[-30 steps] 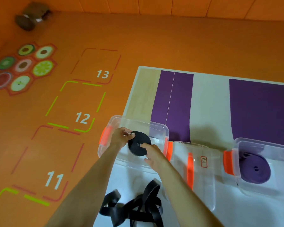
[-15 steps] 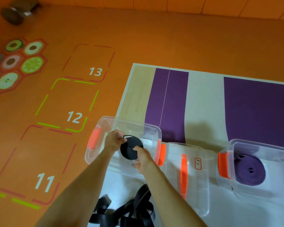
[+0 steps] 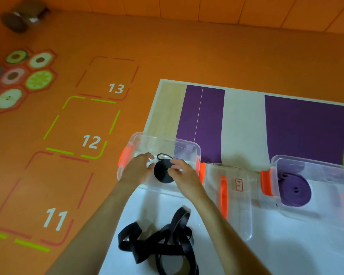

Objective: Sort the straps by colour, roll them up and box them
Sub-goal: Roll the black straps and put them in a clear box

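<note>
- Pinching black roll (image 3: 163, 173) at its 3 o'clock edge with right hand (image 3: 184, 175) fingers; bracing its 9 o'clock edge with curled left hand (image 3: 137, 169) fingers.
- Holding it inside left box (image 3: 167, 140), clear of the far wall, with a loose tail looping at 12 o'clock.
- At 6 o'clock, apart from the near rim: tangled straps (image 3: 163, 241) on mat (image 3: 242, 120).
- At 3 o'clock, against the box: lid (image 3: 234, 207), then right box (image 3: 306, 161) with purple roll (image 3: 295, 190).

Left hand (image 3: 138, 168) and right hand (image 3: 184, 172) meet, fingers (image 3: 175, 162) curled inward.
</note>
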